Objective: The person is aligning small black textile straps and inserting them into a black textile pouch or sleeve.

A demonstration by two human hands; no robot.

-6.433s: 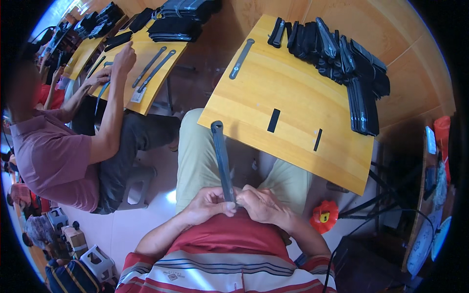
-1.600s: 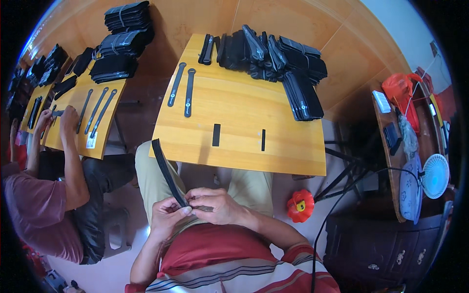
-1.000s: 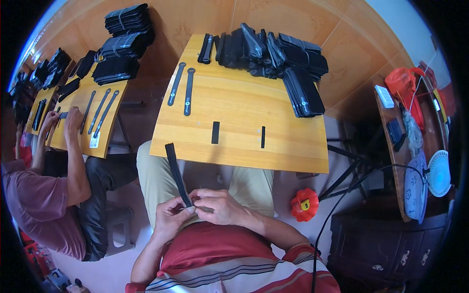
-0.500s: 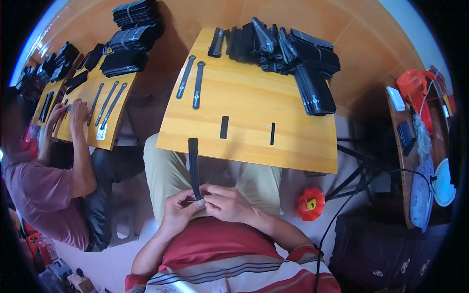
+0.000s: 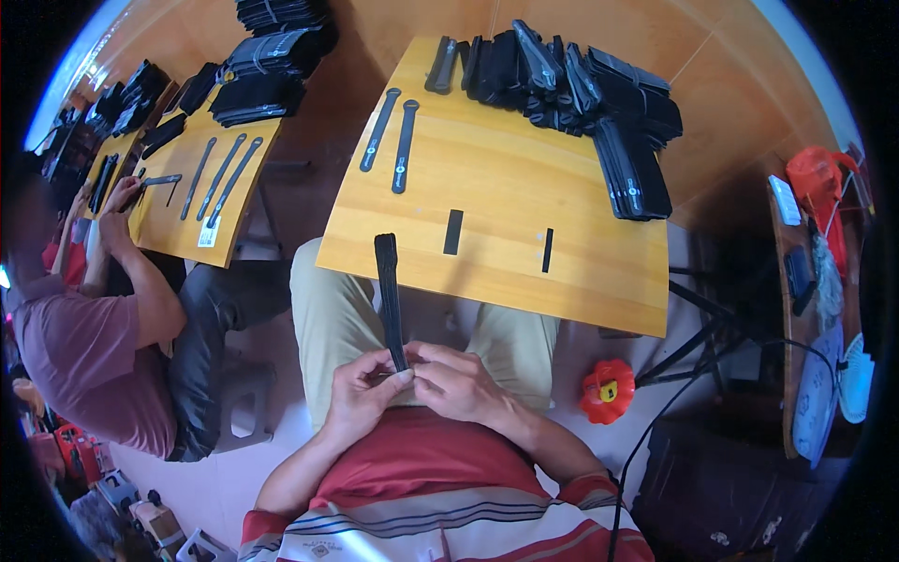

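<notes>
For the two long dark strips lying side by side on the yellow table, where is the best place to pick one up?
Probably the near end of the right strip, pinched across its narrow width from the person's side: that end points toward the bare table, and the gap beside the left strip seems to leave finger room.

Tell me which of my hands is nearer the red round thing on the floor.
Right. The right hand is at the lap, pinching the long black strap, closer to the red round thing off to its right; the left hand sits farther away, beyond the right one.
</notes>
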